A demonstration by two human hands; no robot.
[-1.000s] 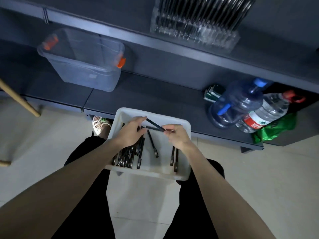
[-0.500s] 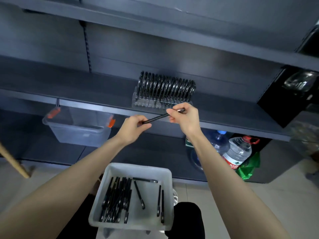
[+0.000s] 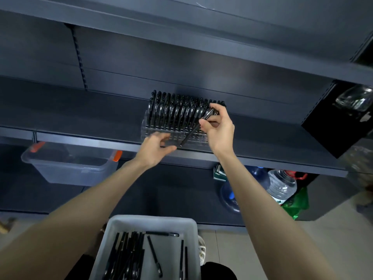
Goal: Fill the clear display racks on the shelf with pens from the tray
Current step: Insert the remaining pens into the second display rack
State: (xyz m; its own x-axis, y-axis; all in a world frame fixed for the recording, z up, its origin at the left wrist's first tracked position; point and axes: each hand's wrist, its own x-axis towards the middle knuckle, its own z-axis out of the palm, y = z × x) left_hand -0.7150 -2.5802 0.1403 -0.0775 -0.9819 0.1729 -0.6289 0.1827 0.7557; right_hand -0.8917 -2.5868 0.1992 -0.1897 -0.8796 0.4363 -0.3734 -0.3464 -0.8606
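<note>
A clear display rack [image 3: 153, 131] stands on the dark middle shelf [image 3: 80, 120], packed with several upright black pens. My right hand [image 3: 219, 130] pinches one black pen [image 3: 191, 132] at its top; the pen slants down-left, its tip low in front of the rack's right part. My left hand [image 3: 155, 147] hovers by the rack's front edge, fingers loosely spread, holding nothing. The white tray [image 3: 192, 235] sits on my lap at the bottom, with several loose black pens inside.
A clear storage bin with orange latches [image 3: 70, 168] sits on the lower shelf at left. Large water bottles [image 3: 282, 184] and a green bag [image 3: 296, 203] stand at lower right. A black box [image 3: 339, 120] sits at the shelf's right end.
Both hands rose from the tray to the rack. My left hand let go of the pen; my right hand alone holds it and has tilted it tip-down at the rack.
</note>
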